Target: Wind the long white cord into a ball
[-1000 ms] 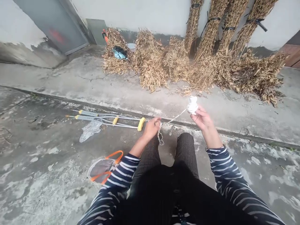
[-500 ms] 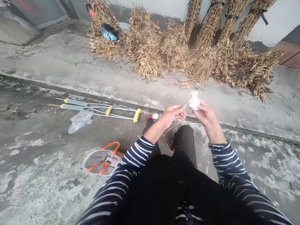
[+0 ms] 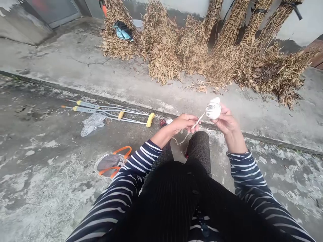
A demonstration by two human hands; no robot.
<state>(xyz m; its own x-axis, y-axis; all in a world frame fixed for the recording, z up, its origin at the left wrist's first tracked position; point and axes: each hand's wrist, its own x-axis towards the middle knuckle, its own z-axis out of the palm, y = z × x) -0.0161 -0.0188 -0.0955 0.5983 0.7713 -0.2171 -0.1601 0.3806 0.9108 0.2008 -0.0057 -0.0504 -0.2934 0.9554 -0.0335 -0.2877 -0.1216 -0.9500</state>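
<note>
My right hand point(image 3: 228, 122) is closed around the lower right side of a ball of white yarn point(image 3: 213, 109), held up in front of my knees. A pale strand of yarn point(image 3: 201, 118) runs slanting from the ball down to my left hand point(image 3: 185, 123), whose fingers pinch it. Past those fingers, a thin crinkled end hangs in a loose curve above the ground between my legs. Beside my left shoe point(image 3: 163, 123) shows a small round white thing point(image 3: 169, 121), partly hidden by my arm.
A pair of crutches point(image 3: 135, 116) lies to the left, with a clear plastic bag point(image 3: 93, 123) against them. Nearer stands a grey tote bag point(image 3: 108, 164) with orange handles. Dried plant bundles point(image 3: 164, 50) line the wall beyond a low concrete step point(image 3: 121, 89).
More yarn now spans between my hands, and the ball has shifted slightly right. The trailing end below my left hand has come into view. The whole view has shifted a little.
</note>
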